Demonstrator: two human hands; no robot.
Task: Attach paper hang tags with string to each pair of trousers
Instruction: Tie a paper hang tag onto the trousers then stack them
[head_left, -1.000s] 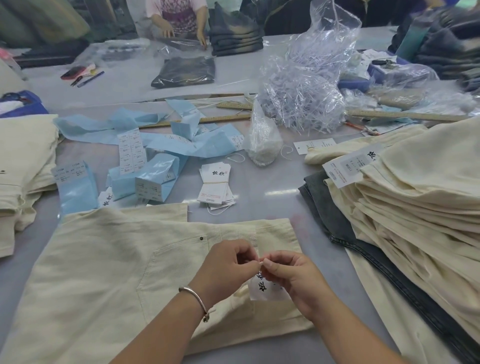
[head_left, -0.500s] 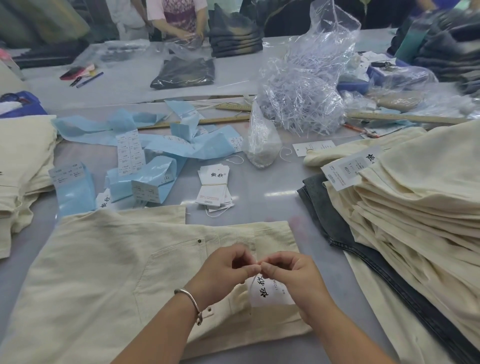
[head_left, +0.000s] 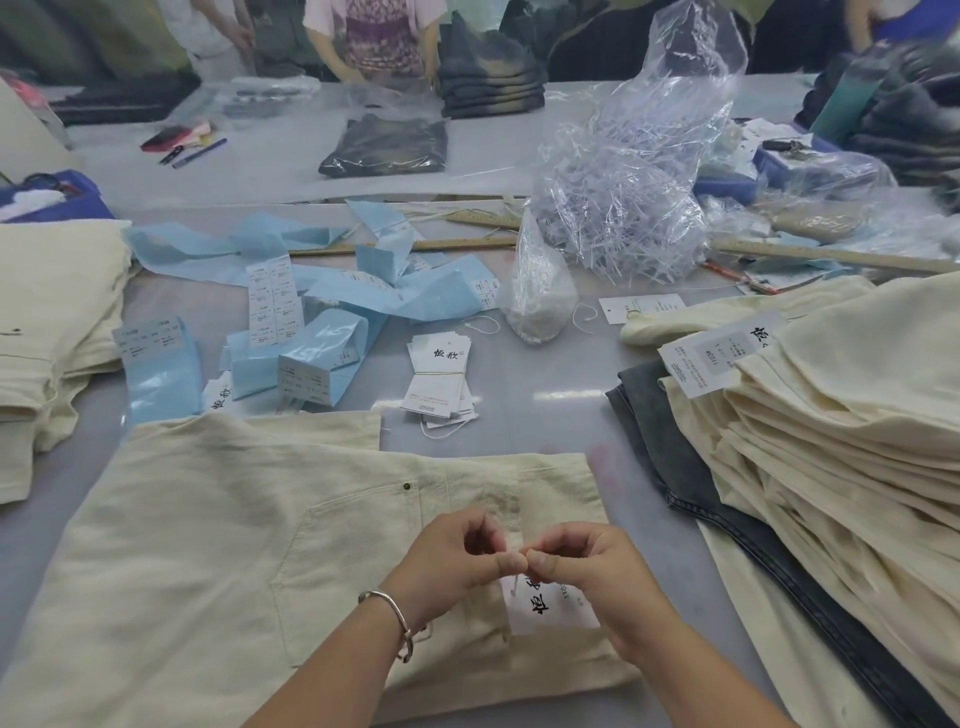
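At the worktop's near edge both hands, left (head_left: 457, 561) and right (head_left: 582, 571), are pinching the string (head_left: 515, 584) of a tag (head_left: 545, 608) lying on cream trousers (head_left: 208, 545), fastening seemingly unfinished, while a tagged stack (head_left: 831, 415) is sitting at the right edge.

I am seeing bare table (head_left: 540, 395) lying open at twelve o'clock from my hands, between the cream trousers (head_left: 234, 545) and a banded tag bundle (head_left: 441, 376) just beyond. At three o'clock a tall stack of folded trousers (head_left: 841, 431) is walling off that side. At ten o'clock blue label sheets (head_left: 311, 306) are cluttering the surface. Two plastic bags (head_left: 623, 208) are blocking the one o'clock reach, and another cream pile (head_left: 47, 312) is crowding nine o'clock.
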